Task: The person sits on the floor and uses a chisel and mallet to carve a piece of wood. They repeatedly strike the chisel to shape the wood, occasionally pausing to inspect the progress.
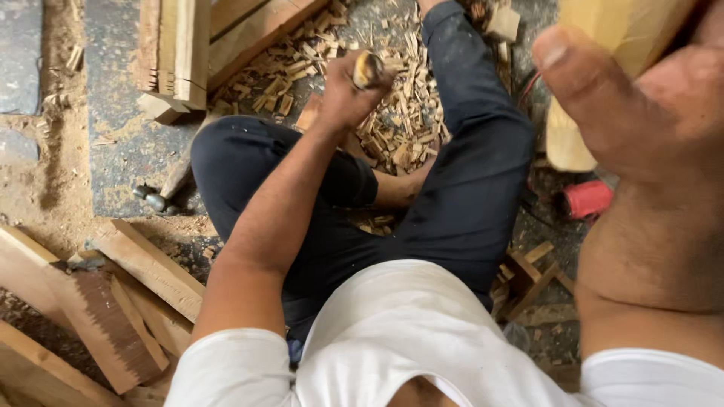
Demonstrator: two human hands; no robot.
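Note:
I sit cross-legged on the floor in dark trousers. My left hand (343,94) is stretched forward and closed around a chisel (368,69), whose worn yellowish handle end sticks up out of the fist. Its blade is hidden under the hand, over a heap of wood chips (400,128). My right hand (641,105) is raised very close to the camera at the right, gripping a pale wooden mallet (596,45) whose handle runs down behind the thumb.
Stacked timber pieces (177,53) lie at the top left. Notched boards and offcuts (113,316) fill the lower left. A hammer (162,192) rests on the floor beside my left knee. A red object (587,200) and small wooden scraps (528,279) sit at the right.

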